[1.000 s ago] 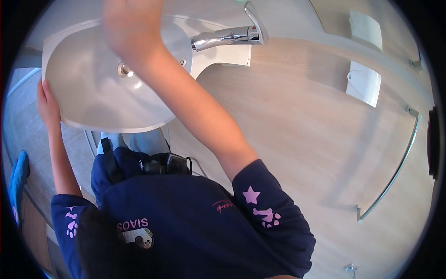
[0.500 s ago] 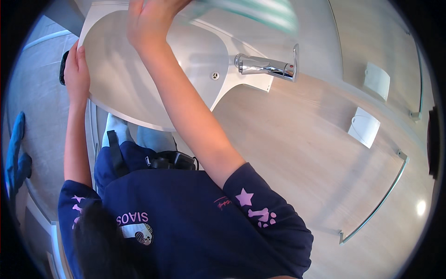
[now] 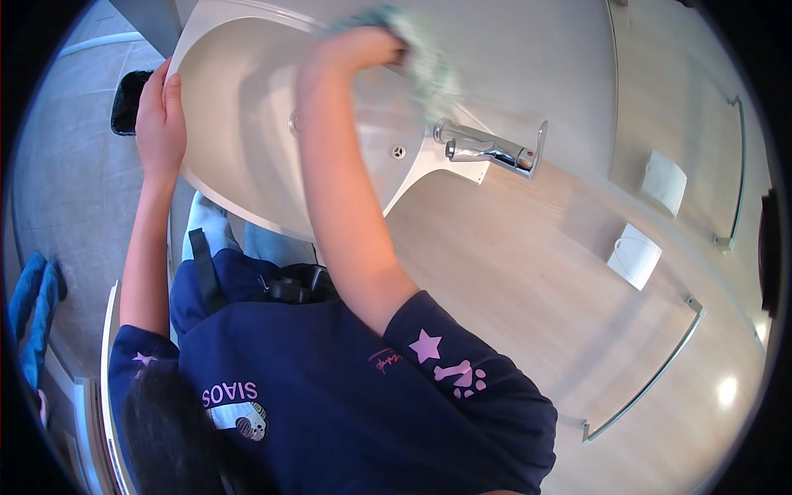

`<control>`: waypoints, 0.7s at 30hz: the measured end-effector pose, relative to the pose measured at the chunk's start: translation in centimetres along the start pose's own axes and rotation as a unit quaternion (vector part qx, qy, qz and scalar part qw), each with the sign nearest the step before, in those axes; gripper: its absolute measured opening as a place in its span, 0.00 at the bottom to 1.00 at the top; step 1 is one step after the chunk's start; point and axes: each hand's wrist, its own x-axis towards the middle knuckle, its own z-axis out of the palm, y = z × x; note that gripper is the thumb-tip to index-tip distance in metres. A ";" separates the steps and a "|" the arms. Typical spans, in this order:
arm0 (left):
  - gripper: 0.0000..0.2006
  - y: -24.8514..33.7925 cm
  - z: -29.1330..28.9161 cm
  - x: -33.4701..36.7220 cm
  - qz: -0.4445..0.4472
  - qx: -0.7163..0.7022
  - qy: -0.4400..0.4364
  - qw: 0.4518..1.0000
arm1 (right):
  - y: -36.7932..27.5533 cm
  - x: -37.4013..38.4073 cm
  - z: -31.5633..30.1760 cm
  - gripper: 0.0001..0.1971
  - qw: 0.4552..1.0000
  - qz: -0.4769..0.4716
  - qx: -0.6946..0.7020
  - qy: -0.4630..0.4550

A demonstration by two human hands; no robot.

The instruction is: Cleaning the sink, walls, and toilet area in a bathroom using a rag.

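Observation:
My right hand (image 3: 359, 51) is closed round a pale green and white cloth (image 3: 433, 70), both smeared by motion. It is above the far side of a cream washbasin (image 3: 239, 107), against the smooth grey mirror surface (image 3: 528, 58) behind it; I cannot tell whether the cloth touches that surface. At the basin's left edge, my left hand (image 3: 161, 124) grips the rim, its thumb on the inner side and its fingers on the outer. A chrome tap (image 3: 491, 150) stands on the right part of the basin, near the drain (image 3: 398, 153).
A black-lined bin (image 3: 126, 103) stands on the grey floor (image 3: 74, 173) beyond my left hand. On the wood-toned wall at right are a white dispenser (image 3: 635, 256) and a metal grab bar (image 3: 648, 384), both reflected in the mirror. Another person's blue-trousered legs (image 3: 37, 313) show at far left.
My right hand has swept the cloth from the upper right back left and nearer the tap. My left hand keeps its hold on the rim. The whole view has shifted slightly.

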 end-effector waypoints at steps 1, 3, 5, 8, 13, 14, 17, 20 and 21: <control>0.18 -0.5 -0.3 -0.3 -0.001 0.007 0.008 1.000 | 1.0 -2.4 -0.9 0.19 0.997 0.037 -0.071 -0.009; 0.18 -0.5 -0.9 -0.1 -0.010 -0.003 0.000 1.000 | -0.5 -1.5 -2.1 0.15 0.992 0.064 -0.091 -0.056; 0.18 -0.1 -1.6 0.1 -0.018 -0.006 -0.002 1.000 | -2.3 1.8 -3.9 0.07 0.981 0.083 -0.120 -0.129; 0.18 0.3 -2.0 0.2 -0.005 0.009 -0.005 1.000 | -3.4 10.4 -6.0 0.04 0.988 -0.064 -0.138 -0.024; 0.19 0.9 -1.0 0.3 -0.037 -0.005 0.007 0.999 | -2.4 11.1 -9.7 0.08 0.941 -0.080 -0.279 -0.173; 0.19 0.7 -1.2 0.3 -0.037 -0.003 0.004 0.999 | -3.0 7.8 -10.2 0.10 0.925 -0.026 -0.298 -0.233; 0.20 -0.1 -1.7 0.4 -0.038 0.007 -0.004 0.999 | -6.4 2.8 -14.0 0.16 0.892 0.232 -0.143 -0.359; 0.20 -1.1 -2.3 0.7 -0.034 0.003 -0.004 0.999 | -11.4 3.9 -20.4 0.20 0.895 0.293 -0.063 -0.331; 0.20 -1.1 -2.4 0.7 -0.035 0.005 -0.005 0.999 | -13.4 4.9 -22.2 0.19 0.904 0.276 -0.072 -0.320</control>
